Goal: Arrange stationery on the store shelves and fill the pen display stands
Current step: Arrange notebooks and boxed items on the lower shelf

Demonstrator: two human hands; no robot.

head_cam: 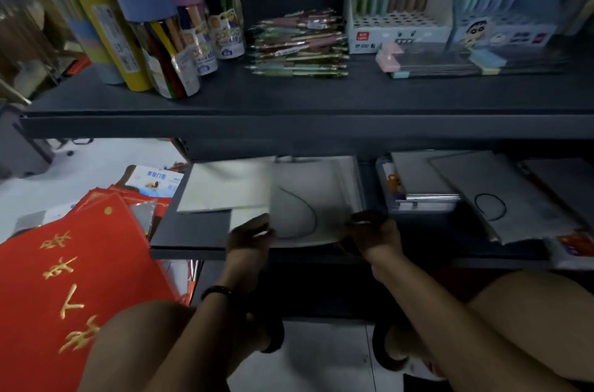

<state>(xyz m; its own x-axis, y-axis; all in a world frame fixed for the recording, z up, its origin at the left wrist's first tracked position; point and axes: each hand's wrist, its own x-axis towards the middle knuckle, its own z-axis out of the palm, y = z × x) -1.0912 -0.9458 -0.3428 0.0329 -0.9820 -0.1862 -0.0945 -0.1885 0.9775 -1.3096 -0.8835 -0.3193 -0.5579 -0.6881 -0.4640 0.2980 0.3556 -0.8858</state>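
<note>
- Step in hand, I'd say: squaring a grey folder (308, 199) on the lower shelf (189, 237), 12 o'clock.
- Left hand (249, 236) pinches its near-left edge; right hand (369, 231) grips the near-right corner.
- Next probably: slide flush, let go.
- Display stand (398, 35) at 1 o'clock: pens in back rows, front holes empty; loose pens (299, 44) heaped just beside.

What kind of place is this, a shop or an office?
Most likely a stationery shop: shelves carry a pile of loose pens, a cardboard pen display stand and capped tubs of coloured pencils. The left hand and right hand grip a grey notebook on the lower shelf.
</note>
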